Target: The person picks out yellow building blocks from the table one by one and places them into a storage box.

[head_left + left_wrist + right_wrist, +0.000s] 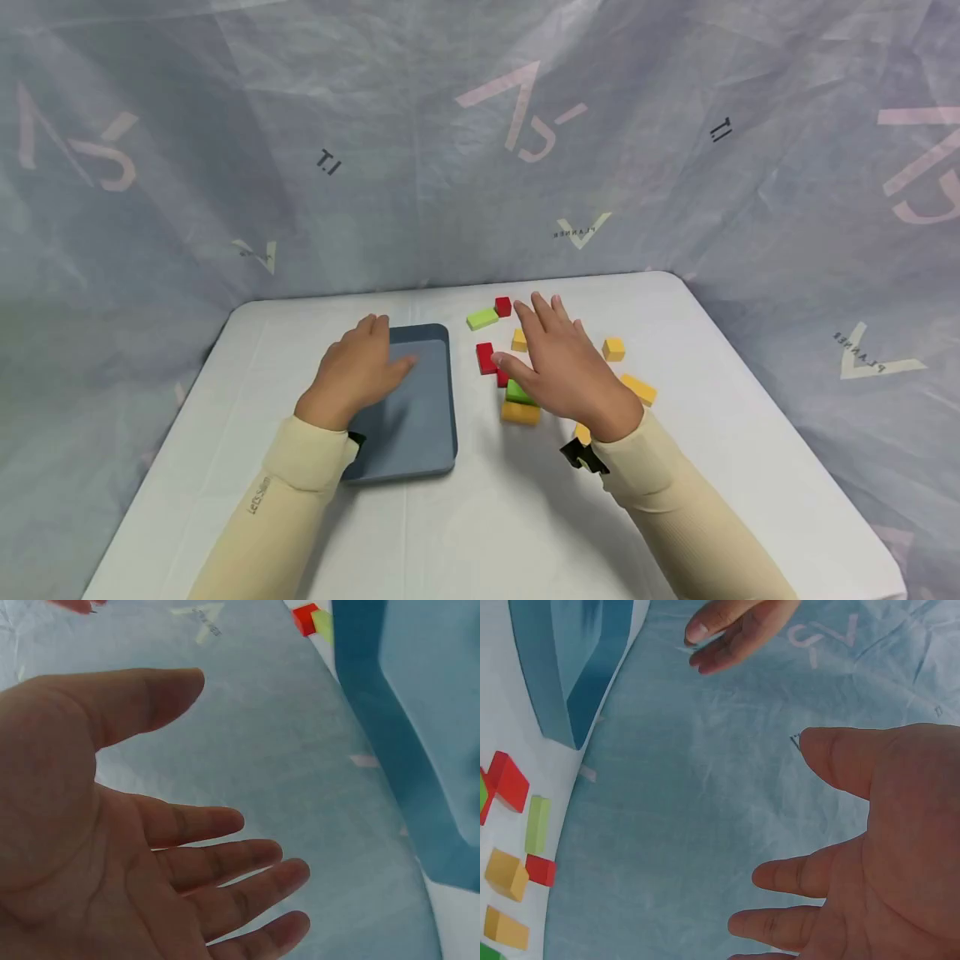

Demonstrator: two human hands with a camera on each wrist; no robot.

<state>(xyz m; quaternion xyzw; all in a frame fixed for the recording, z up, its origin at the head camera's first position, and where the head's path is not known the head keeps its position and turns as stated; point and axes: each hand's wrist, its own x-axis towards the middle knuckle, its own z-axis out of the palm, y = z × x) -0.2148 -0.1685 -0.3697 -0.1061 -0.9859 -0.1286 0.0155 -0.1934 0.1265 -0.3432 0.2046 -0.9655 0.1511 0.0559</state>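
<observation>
My left hand (355, 369) hovers over the left side of a blue-grey tray (420, 400), its fingers straight and nothing in its grasp. Held above the scattered blocks, my right hand (558, 362) has its fingers spread and carries nothing. Around and below it are a red block (486, 358), a green block (521, 392), an orange block (521, 413) and a yellow cube (613, 349). Part of the block group is hidden behind the right hand and wrist. In the left wrist view the left palm (82, 847) faces the camera, thumb apart from the fingers.
At the table's back lie a light green block (482, 318) and a small red cube (503, 307). A yellow block (639, 389) rests right of the right wrist. The white table (720, 467) is backed by a grey printed sheet (420, 167).
</observation>
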